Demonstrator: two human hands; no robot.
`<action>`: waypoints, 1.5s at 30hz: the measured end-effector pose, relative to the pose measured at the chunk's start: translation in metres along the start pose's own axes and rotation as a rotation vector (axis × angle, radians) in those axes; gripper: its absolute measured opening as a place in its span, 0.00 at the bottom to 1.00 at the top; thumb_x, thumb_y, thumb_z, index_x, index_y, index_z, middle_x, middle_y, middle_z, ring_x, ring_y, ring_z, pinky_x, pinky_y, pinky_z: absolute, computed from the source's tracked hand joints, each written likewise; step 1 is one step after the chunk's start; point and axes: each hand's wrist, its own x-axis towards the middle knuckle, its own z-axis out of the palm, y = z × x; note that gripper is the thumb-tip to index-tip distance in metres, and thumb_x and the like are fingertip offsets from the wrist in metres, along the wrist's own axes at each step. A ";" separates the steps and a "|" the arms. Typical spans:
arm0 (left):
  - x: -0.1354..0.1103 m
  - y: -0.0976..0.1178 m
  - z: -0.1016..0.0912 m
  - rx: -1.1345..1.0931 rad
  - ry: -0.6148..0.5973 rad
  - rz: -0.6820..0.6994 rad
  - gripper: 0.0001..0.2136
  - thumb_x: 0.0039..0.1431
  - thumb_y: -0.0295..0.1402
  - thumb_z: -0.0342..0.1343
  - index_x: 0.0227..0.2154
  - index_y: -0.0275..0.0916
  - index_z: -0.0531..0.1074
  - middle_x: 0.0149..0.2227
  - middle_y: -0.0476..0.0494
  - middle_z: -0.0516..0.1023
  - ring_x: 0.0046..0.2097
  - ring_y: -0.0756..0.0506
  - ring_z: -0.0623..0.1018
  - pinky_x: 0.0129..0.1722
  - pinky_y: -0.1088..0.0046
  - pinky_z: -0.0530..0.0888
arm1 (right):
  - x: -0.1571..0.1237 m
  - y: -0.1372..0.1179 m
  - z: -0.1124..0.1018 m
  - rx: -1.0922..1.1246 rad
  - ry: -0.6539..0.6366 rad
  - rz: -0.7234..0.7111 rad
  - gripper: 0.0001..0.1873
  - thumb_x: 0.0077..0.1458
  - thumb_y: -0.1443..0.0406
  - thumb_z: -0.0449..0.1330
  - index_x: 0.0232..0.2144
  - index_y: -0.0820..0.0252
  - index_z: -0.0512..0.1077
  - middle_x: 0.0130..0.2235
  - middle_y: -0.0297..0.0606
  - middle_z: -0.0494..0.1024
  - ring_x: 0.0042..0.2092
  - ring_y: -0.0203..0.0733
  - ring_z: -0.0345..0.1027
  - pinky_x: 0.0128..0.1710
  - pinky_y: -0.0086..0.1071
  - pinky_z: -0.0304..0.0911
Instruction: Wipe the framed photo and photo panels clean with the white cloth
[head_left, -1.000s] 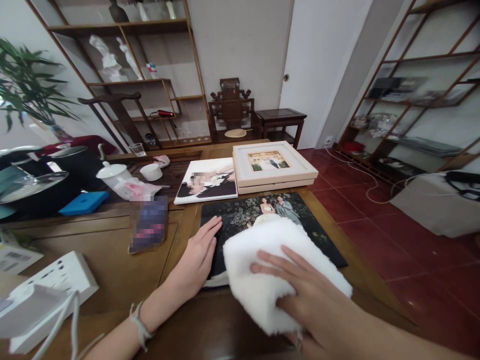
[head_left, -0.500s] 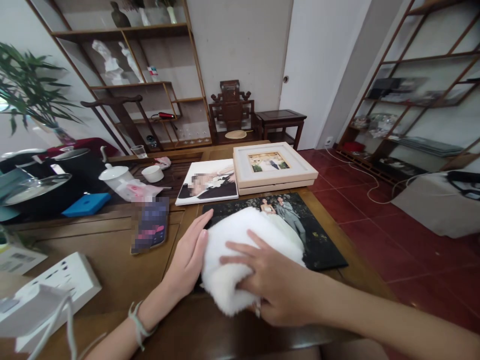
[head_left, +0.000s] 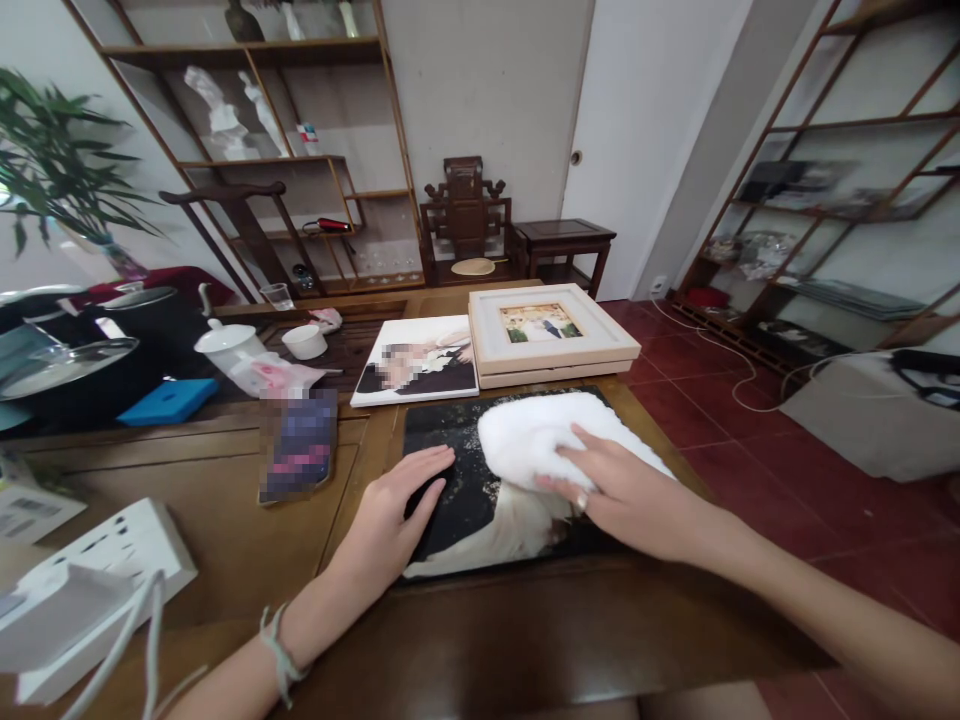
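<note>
A dark photo panel lies flat on the wooden table, printed with a long pale dress trailing over a dark ground. Over its upper right part is bunched a fluffy white cloth, which hides much of the picture. My right hand grips the near side of this cloth and presses it against the panel; a ring shows on one finger. At the panel's left edge rests my left hand, fingers stretched out and holding nothing, with a pale band around the wrist.
Behind the panel lie a white-edged photo print and a stacked pair of pale wooden frames. Leftward are a phone, a blue box, a white teapot and a white power strip with cables.
My right hand has carried the white cloth to the right and away from me across the panel, uncovering its left and near parts. My left hand stays at the left edge, slightly shifted.
</note>
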 end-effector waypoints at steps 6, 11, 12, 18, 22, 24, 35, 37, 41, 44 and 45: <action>0.001 0.001 -0.001 -0.001 0.005 0.044 0.12 0.60 0.28 0.48 0.43 0.34 0.74 0.45 0.40 0.79 0.48 0.44 0.76 0.50 0.67 0.73 | 0.079 -0.014 0.009 0.170 0.009 -0.071 0.22 0.61 0.51 0.44 0.41 0.59 0.70 0.44 0.43 0.76 0.44 0.50 0.69 0.43 0.38 0.61; 0.001 0.003 -0.003 -0.005 0.007 0.026 0.12 0.59 0.27 0.49 0.42 0.35 0.74 0.43 0.40 0.79 0.45 0.44 0.78 0.46 0.67 0.75 | 0.110 -0.036 0.021 0.142 -0.050 -0.151 0.23 0.61 0.52 0.45 0.44 0.61 0.69 0.44 0.48 0.76 0.44 0.53 0.69 0.42 0.38 0.61; 0.001 0.003 -0.003 -0.007 0.003 0.022 0.12 0.59 0.27 0.49 0.42 0.35 0.74 0.43 0.40 0.79 0.45 0.44 0.78 0.46 0.68 0.75 | 0.109 -0.036 0.023 0.138 -0.045 -0.154 0.22 0.61 0.52 0.44 0.44 0.61 0.69 0.44 0.48 0.76 0.44 0.52 0.69 0.41 0.38 0.61; 0.001 0.002 -0.001 -0.005 -0.003 0.006 0.13 0.60 0.28 0.49 0.44 0.35 0.74 0.46 0.41 0.78 0.49 0.44 0.76 0.51 0.65 0.72 | 0.064 -0.001 0.013 0.123 0.043 -0.044 0.19 0.61 0.55 0.46 0.41 0.58 0.72 0.48 0.44 0.74 0.49 0.53 0.66 0.49 0.41 0.57; 0.001 0.000 -0.001 0.006 0.023 -0.030 0.14 0.59 0.30 0.49 0.46 0.34 0.73 0.48 0.39 0.76 0.51 0.44 0.75 0.52 0.64 0.71 | 0.028 0.038 -0.004 0.052 0.060 0.077 0.23 0.60 0.52 0.45 0.41 0.59 0.72 0.49 0.44 0.74 0.51 0.55 0.64 0.51 0.43 0.56; 0.002 -0.001 -0.001 0.014 0.038 -0.053 0.15 0.59 0.31 0.50 0.46 0.33 0.72 0.49 0.39 0.75 0.52 0.43 0.74 0.54 0.64 0.69 | 0.013 0.055 -0.011 0.013 0.072 0.106 0.24 0.59 0.50 0.44 0.41 0.58 0.73 0.49 0.43 0.73 0.52 0.55 0.64 0.52 0.42 0.57; 0.001 0.004 -0.002 0.028 -0.036 -0.123 0.18 0.60 0.36 0.48 0.51 0.35 0.68 0.55 0.40 0.69 0.57 0.43 0.67 0.56 0.60 0.65 | 0.000 0.073 -0.002 -0.152 0.121 0.122 0.22 0.60 0.52 0.46 0.42 0.59 0.71 0.52 0.46 0.70 0.59 0.57 0.54 0.55 0.50 0.54; 0.001 0.005 -0.002 0.044 -0.045 -0.095 0.18 0.60 0.36 0.48 0.51 0.34 0.68 0.55 0.39 0.69 0.57 0.42 0.67 0.56 0.59 0.66 | -0.007 0.065 -0.003 -0.157 0.092 0.069 0.20 0.60 0.54 0.46 0.41 0.59 0.72 0.56 0.46 0.67 0.61 0.57 0.49 0.57 0.52 0.52; 0.000 0.004 0.001 0.070 -0.030 -0.046 0.19 0.59 0.35 0.49 0.51 0.32 0.68 0.55 0.36 0.69 0.57 0.41 0.67 0.56 0.60 0.66 | -0.041 0.040 -0.010 -0.113 -0.003 -0.037 0.11 0.57 0.59 0.53 0.34 0.56 0.73 0.61 0.37 0.59 0.63 0.54 0.44 0.60 0.52 0.49; -0.001 0.003 0.002 0.077 -0.033 -0.039 0.19 0.59 0.34 0.50 0.51 0.32 0.68 0.55 0.36 0.69 0.57 0.40 0.67 0.56 0.61 0.66 | -0.071 0.018 -0.014 -0.111 -0.088 -0.113 0.04 0.51 0.65 0.58 0.29 0.51 0.73 0.60 0.32 0.61 0.62 0.51 0.48 0.58 0.48 0.55; -0.001 0.003 0.002 0.079 -0.036 -0.041 0.19 0.59 0.34 0.50 0.51 0.32 0.68 0.55 0.36 0.69 0.57 0.40 0.67 0.56 0.61 0.66 | -0.078 0.013 -0.015 -0.121 -0.112 -0.133 0.04 0.49 0.66 0.59 0.28 0.50 0.72 0.60 0.31 0.61 0.61 0.51 0.50 0.57 0.47 0.58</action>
